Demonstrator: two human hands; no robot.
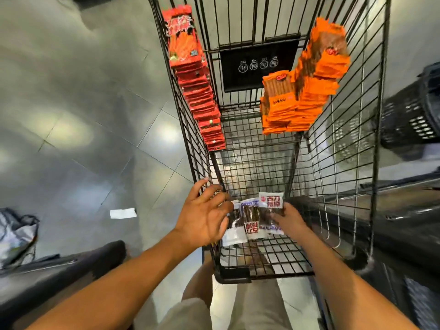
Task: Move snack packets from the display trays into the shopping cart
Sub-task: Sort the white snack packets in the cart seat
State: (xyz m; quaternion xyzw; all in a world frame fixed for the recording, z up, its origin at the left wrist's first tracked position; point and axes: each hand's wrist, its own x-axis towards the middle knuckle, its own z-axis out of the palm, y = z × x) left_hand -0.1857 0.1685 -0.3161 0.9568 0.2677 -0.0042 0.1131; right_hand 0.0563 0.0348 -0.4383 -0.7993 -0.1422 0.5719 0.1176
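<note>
A black wire shopping cart (338, 144) stands in front of me, seen from above. Inside it a stack of red snack packets (197, 91) leans along the left wall, and a heap of orange snack packets (304, 91) lies at the far right. Over the cart's near end my right hand (289, 219) grips a fan of white packets with dark sticks and red print (256, 216). My left hand (204, 215) is spread with straight fingers, touching the left side of that fan beside the cart's left wall.
Grey tiled floor lies to the left, with a white paper scrap (123, 213) on it. A dark bench or shelf edge (47, 277) sits at the lower left, a bag (16, 234) beside it. A black plastic basket (414, 115) and dark fixtures stand to the right.
</note>
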